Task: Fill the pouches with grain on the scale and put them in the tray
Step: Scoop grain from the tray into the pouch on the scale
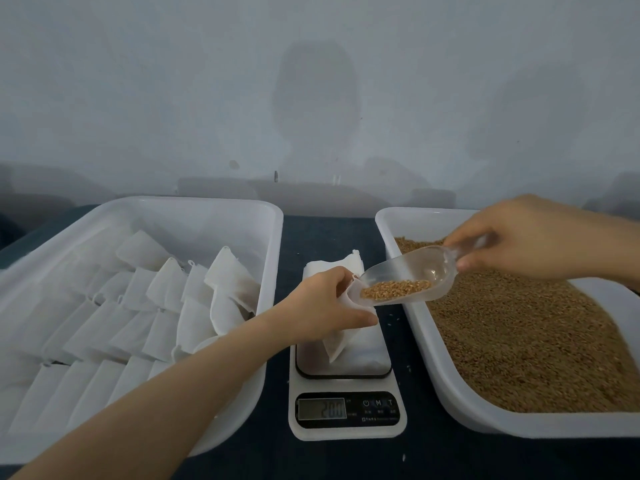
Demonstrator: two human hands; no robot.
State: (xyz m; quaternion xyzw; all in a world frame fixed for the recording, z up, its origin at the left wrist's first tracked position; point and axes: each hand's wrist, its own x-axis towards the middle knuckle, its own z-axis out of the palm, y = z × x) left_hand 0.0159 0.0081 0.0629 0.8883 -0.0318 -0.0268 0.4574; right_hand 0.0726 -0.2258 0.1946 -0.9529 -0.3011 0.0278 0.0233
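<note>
Head view: left hand (325, 303) extends from lower left, grip pinching pouch (337, 341) mouth open above scale (347, 408). Right hand (530, 237) grip curled round handle of scoop (415, 271), grain (394, 289) inside, lip at pouch mouth. Tray (275, 258) rim close left of grip, grain tray (431, 341) rim right; counter (415, 455) strips narrow.

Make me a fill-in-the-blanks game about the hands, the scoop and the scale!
1. The right hand holds a clear scoop with some ____ in it.
2. The left hand holds a white ____ open at the scoop's tip.
3. The scale stands ____ the pouch tray and the grain tray.

Missing words: grain; pouch; between.
</note>
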